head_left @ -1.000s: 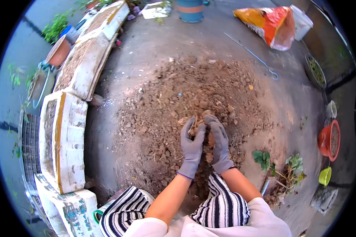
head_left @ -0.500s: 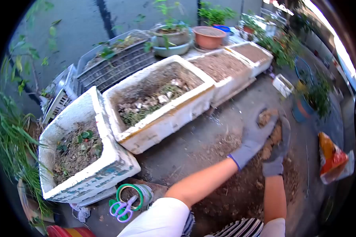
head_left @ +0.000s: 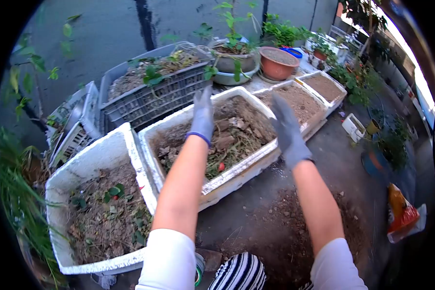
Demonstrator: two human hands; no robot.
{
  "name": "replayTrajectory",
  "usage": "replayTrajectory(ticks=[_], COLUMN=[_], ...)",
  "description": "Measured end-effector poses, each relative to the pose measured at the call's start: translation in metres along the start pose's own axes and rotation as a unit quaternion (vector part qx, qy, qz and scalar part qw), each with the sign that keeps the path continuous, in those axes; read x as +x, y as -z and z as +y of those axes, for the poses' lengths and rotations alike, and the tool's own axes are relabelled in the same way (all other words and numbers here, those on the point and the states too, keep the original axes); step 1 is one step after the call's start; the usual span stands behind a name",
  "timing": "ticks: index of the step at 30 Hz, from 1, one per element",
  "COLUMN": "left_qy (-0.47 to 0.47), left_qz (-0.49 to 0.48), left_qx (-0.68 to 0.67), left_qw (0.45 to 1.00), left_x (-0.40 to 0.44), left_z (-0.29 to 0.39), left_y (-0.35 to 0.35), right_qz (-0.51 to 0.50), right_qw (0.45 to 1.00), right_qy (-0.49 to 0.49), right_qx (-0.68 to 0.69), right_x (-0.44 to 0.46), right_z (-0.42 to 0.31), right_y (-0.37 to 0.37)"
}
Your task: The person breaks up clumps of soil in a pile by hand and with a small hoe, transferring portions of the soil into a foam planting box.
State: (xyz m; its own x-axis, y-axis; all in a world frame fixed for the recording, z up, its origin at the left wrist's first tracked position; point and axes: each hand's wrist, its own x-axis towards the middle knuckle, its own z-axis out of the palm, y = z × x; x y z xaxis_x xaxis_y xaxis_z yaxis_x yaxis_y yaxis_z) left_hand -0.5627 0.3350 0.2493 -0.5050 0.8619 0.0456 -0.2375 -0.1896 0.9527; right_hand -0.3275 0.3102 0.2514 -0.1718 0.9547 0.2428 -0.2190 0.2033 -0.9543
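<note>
My left hand (head_left: 203, 115), in a grey glove with a purple cuff, is over the left part of the middle white foam box (head_left: 241, 171), fingers stretched and holding nothing. Over the right edge of that box my right hand (head_left: 289, 130), also gloved, has its fingers extended with nothing in them. Brown soil clods (head_left: 224, 137) lie between the two hands inside the box, on dry plant bits. A small red object (head_left: 221, 166) rests near the front wall.
Another foam box (head_left: 89, 266) with soil and leaves is at the left. Behind are a grey crate (head_left: 154, 101) and a terracotta pot (head_left: 276, 67). Loose soil (head_left: 285, 237) covers the ground in front; an orange bag (head_left: 402, 215) lies at right.
Both hands have moved from the soil heap to over the middle box and come apart. The clods they held are gone from them, and clods now lie in the box. The view has turned left.
</note>
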Motion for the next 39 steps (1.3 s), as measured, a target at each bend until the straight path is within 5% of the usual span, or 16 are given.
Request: replayTrajectory(ticks=[4,7,13,14,16,18,21,23,26,29,30,31,33,35,36,39], left_qy=[-0.018,-0.072,-0.103,-0.131,-0.035,0.023,0.086,0.084,0.015,-0.102,-0.105,-0.12,-0.107,-0.166,-0.173,-0.204], left_qz=[-0.028,-0.062,-0.276,-0.313,-0.367,-0.413,-0.42,-0.435,-0.419,-0.457,-0.46,-0.439,-0.413,-0.433,-0.434,-0.463], left_qx=[0.02,0.021,0.019,0.049,0.041,0.075,0.06,0.083,0.14,0.336,0.344,0.428,0.494,0.449,0.467,0.42], left_qw=[0.999,0.995,0.955,0.939,0.929,0.907,0.901,0.893,0.897,0.817,0.812,0.781,0.758,0.764,0.751,0.753], left_x=[0.004,-0.03,-0.205,-0.246,-0.313,-0.371,-0.423,-0.445,-0.473,-0.509,-0.529,-0.558,-0.596,-0.618,-0.63,-0.643], left_z=[-0.017,-0.045,-0.124,-0.119,-0.17,-0.217,-0.312,-0.354,-0.391,-0.387,-0.377,-0.362,-0.35,-0.351,-0.342,-0.341], left_y=[-0.022,-0.084,-0.217,-0.219,-0.235,-0.234,-0.225,-0.209,-0.207,-0.219,-0.229,-0.244,-0.257,-0.255,-0.257,-0.265], right_qz=[0.048,0.197,0.464,0.491,0.562,0.59,0.649,0.642,0.654,0.645,0.628,0.572,0.547,0.518,0.5,0.467], right_qw=[0.993,0.974,0.861,0.842,0.779,0.695,0.664,0.695,0.667,0.632,0.608,0.511,0.656,0.699,0.769,0.744], right_qy=[0.004,-0.078,-0.155,-0.141,-0.168,-0.243,-0.282,-0.205,-0.215,-0.213,-0.212,-0.259,-0.194,-0.082,-0.052,-0.025], right_qx=[-0.105,-0.081,-0.142,-0.173,-0.222,-0.331,-0.243,-0.25,-0.285,-0.374,-0.436,-0.588,-0.483,-0.486,-0.396,-0.477], right_x=[-0.11,-0.214,-0.474,-0.513,-0.556,-0.646,-0.658,-0.696,-0.741,-0.765,-0.758,-0.745,-0.681,-0.633,-0.619,-0.571], right_z=[-0.035,-0.025,0.008,0.001,-0.022,0.024,0.008,0.038,0.083,0.137,0.149,0.168,0.126,0.113,0.118,0.097], right_y=[0.106,0.219,0.447,0.445,0.426,0.487,0.453,0.473,0.516,0.559,0.562,0.561,0.52,0.49,0.482,0.447])
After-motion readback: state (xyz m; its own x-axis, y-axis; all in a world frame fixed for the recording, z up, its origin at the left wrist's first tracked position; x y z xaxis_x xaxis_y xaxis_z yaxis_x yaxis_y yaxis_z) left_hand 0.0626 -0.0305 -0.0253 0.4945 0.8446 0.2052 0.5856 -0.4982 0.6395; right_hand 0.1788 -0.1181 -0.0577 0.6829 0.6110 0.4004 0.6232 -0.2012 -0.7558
